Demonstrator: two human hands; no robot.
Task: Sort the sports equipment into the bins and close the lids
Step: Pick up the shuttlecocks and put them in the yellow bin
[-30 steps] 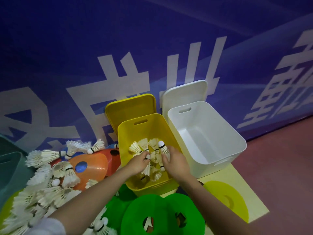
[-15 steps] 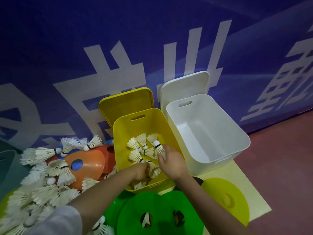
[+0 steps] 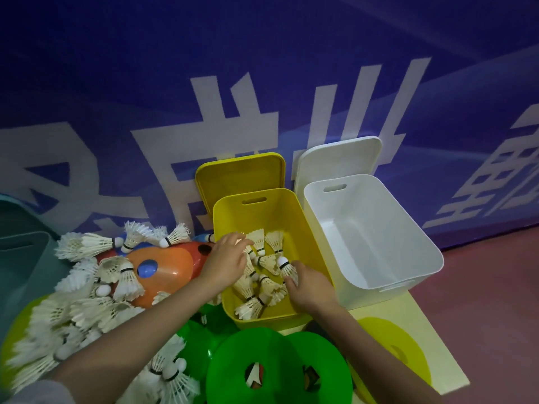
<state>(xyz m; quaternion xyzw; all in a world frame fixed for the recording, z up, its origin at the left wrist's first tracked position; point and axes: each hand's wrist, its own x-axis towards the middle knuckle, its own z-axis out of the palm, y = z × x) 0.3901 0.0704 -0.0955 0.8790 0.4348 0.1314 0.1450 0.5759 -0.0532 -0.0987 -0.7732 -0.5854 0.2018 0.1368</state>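
Both hands are in the yellow bin (image 3: 306, 228), sorting shuttlecocks: the left hand (image 3: 226, 259) hovers with fingers spread and loose, the right hand (image 3: 309, 287) pinches one shuttlecock (image 3: 287, 266). A large heap of shuttlecocks (image 3: 75, 304) waits left of the bin. Next, probably, release and fetch more; the yellow lid (image 3: 242, 176) stands open.

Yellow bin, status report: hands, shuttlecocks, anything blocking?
Left hand open over yellow bin. Right hand pinching a shuttlecock inside. Both lids off; white bin empty. Nothing blocking.
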